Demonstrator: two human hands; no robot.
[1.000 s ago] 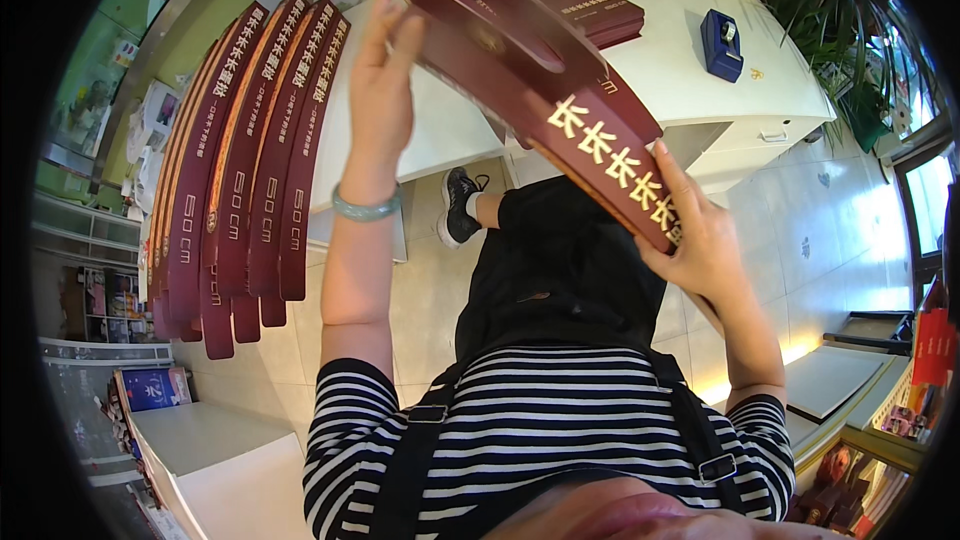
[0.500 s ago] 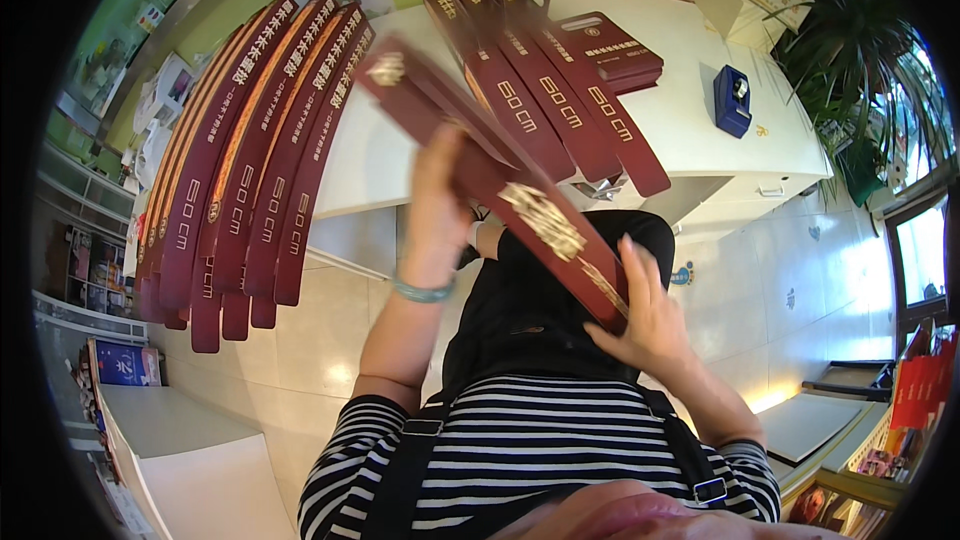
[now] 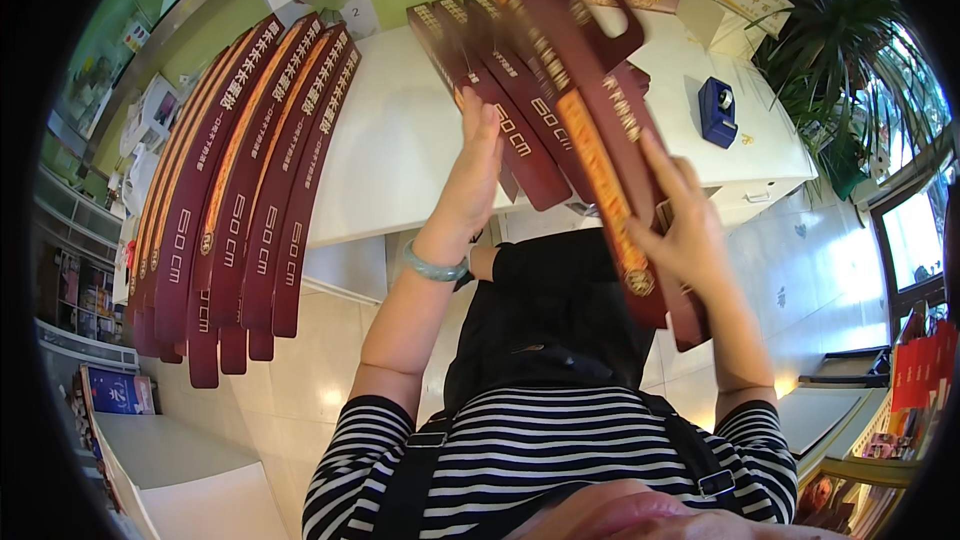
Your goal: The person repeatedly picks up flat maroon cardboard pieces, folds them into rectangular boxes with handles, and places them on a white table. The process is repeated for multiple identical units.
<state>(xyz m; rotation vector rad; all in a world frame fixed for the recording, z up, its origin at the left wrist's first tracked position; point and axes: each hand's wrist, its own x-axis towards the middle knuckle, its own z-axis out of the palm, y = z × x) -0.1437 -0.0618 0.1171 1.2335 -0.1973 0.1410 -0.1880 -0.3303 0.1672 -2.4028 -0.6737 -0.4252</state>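
Head view. The person holds a long dark red flat box (image 3: 600,155) with gold lettering, raised above the white counter (image 3: 400,140) and tilted, its handle cut-out toward 12 o'clock and its lower end toward 5 o'clock.

The left hand (image 3: 478,172) lies flat against the left edge of the box, fingers straight and pointing to 12 o'clock; the palm is open and presses rather than grips. A pale green bangle (image 3: 436,267) sits on the left wrist.

The right hand (image 3: 685,230) supports the lower part of the box from the right side, fingers spread over its face and the thumb behind it; the hand is closed around the box edge.

Behind the raised box, at 12 o'clock, further dark red boxes (image 3: 480,90) of the same kind lie side by side on the counter, partly overhanging its near edge. At 9 o'clock a fanned row of identical boxes (image 3: 240,190) hangs over the left end of the counter.

At 2 o'clock a blue tape dispenser (image 3: 717,110) stands on the counter, well apart from both hands. A green potted plant (image 3: 840,50) stands beyond it, at the right end of the counter. The person wears a black-and-white striped top (image 3: 560,450).
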